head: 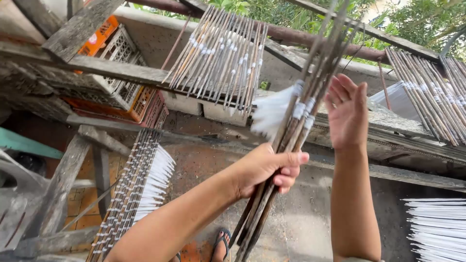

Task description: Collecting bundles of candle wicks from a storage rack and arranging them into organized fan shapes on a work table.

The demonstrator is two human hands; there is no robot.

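Step, as I judge: sorting sticks. Left hand (pixel 264 170) clenched round stick bundle (pixel 296 121); right hand (pixel 347 111) released, fingers spread, just right of bundle. Next calls for grip on upper sticks.

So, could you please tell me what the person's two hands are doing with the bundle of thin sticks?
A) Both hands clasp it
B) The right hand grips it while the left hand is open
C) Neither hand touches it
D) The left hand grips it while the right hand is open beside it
D: the left hand is closed around the bundle of sticks, while the right hand is open, fingers spread, beside it.
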